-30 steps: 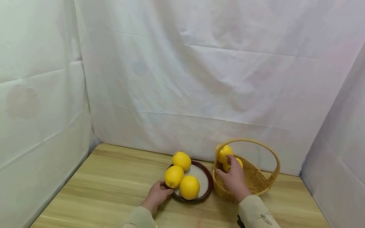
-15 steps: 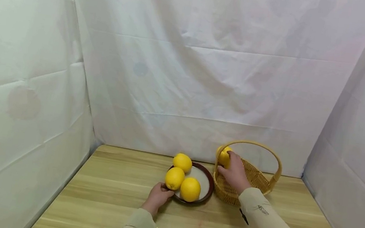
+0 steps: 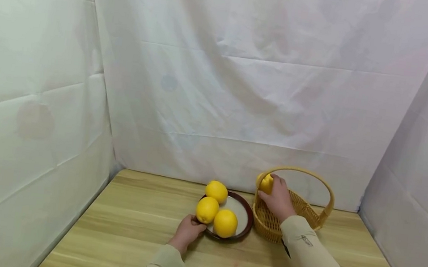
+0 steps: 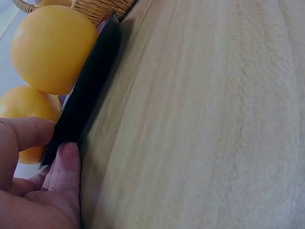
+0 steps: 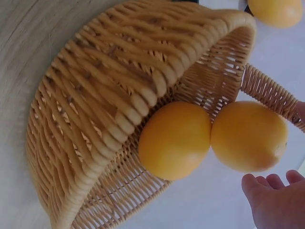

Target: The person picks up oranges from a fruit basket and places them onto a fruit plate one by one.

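Left hand (image 3: 187,233) is pinching the rim of the plate (image 3: 250,219), lower centre.
Right hand (image 3: 281,201), fingers spread, is hovering at the basket (image 3: 269,234), lower right, near two oranges (image 5: 174,140); three other oranges (image 3: 225,224) are resting on the plate.

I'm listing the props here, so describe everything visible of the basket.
The basket stands upright on the wooden table, right of the plate and close to it. It looks like tan wicker, openly woven, with a wrapped rim and one arched handle. Toward its left end sits an orange, with another beside it. I can't tell whether the right hand touches the basket.
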Tool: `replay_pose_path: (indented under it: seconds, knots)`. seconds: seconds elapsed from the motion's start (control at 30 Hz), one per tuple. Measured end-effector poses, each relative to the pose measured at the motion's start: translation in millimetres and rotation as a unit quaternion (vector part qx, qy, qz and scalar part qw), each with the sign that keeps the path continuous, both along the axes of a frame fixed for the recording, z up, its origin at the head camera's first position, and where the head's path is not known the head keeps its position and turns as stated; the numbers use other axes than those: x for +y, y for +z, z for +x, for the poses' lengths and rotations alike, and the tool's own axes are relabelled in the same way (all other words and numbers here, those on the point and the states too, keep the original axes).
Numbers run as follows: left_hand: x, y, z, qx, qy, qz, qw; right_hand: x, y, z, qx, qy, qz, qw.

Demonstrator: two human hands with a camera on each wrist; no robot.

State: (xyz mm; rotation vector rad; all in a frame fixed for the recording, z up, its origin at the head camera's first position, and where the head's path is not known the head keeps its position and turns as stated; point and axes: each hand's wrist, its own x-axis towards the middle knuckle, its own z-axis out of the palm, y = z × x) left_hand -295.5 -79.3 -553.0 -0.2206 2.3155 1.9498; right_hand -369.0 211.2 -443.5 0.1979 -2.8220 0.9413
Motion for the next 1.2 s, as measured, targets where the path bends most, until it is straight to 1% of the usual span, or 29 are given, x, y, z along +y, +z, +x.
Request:
replay_pose_path:
  seconds: [0.17, 0.3, 0.5, 0.63, 0.8, 1.1, 1.2]
  knots:
    - [-0.3, 2.3, -0.8, -0.001, -0.003, 0.007, 1.0, 1.9, 3.8, -2.7, 0.002, -0.012, 0.01, 1.0]
    - [-0.9, 3.0, 0.0, -0.004, -0.004, 0.003, 1.0, 2.6, 5.2, -5.1, -0.001, -0.014, 0.015, 1.0]
    - [0.0, 5.0, -1.7, -0.003, -0.006, 0.001, 1.0, 5.2, 5.9, -15.6, -0.008, -0.012, 0.029, 0.999]
    - [-1.7, 4.9, -0.6, -0.003, -0.003, 0.0, 1.0, 6.3, 2.8, -22.7, -0.008, -0.011, 0.03, 0.999]
    - [-2.0, 3.3, 2.6, -0.009, 0.0, 0.0, 1.0, 4.9, 0.5, -23.5, -0.004, -0.001, 0.032, 0.999]
    - [0.8, 7.2, 1.2, -0.01, 0.0, 0.001, 1.0, 3.6, 0.5, -23.2, -0.012, -0.005, 0.024, 1.0]
    - [1.2, 8.1, 2.0, -0.011, -0.001, 0.0, 0.9999, 4.6, -0.4, -23.9, -0.013, -0.003, 0.03, 0.999]
